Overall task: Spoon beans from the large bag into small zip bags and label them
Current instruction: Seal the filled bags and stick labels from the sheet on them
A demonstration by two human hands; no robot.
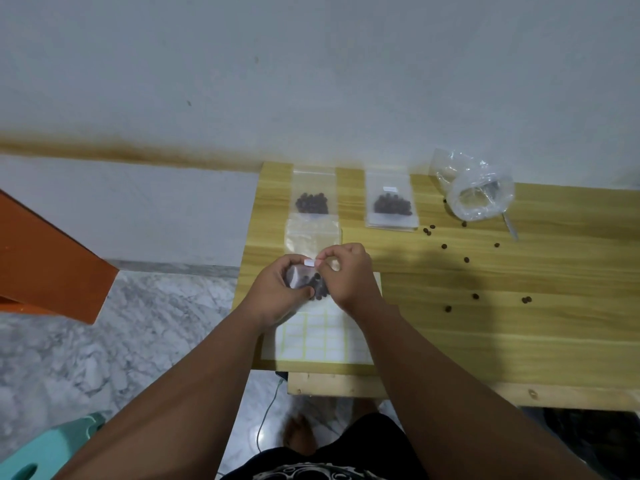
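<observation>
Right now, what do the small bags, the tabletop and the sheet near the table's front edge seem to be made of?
Small zip bags: thin clear plastic, glossy; the dark beans show through.
Tabletop: light wood-look surface, matt, with grain streaks; possibly laminate rather than solid wood.
Label sheet: white paper, apparently, with a grid of peel-off stickers on a backing.

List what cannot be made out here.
Head view: left hand and right hand cover the zip of the held bag.
Head view: label too small to read.
Head view: spoon bowl unclear through the crumpled large bag.
Head view: label sheet top edge under the hands.
</observation>
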